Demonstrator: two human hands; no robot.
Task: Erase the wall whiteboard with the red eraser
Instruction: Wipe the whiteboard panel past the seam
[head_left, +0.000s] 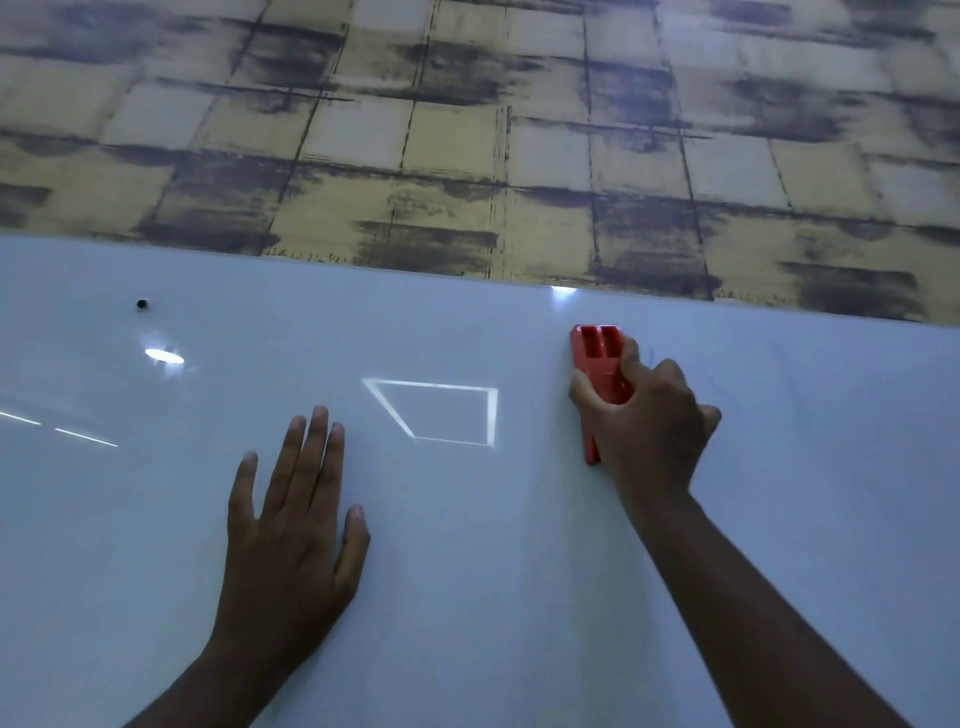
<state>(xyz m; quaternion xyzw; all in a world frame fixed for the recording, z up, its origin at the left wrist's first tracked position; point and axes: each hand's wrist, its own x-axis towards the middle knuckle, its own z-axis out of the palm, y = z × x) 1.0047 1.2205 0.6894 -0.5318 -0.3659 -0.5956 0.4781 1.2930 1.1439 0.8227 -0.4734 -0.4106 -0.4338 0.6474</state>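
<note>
Bare forearms reach up to the whiteboard (467, 519): the left hand (296, 519) lies flat with fingers straight on its glossy white face, the right hand (644, 421) grips the red eraser (597, 353), a ribbed plastic block pressed near the top edge; above, wallpaper (467, 130) of smudged tan squares
</note>
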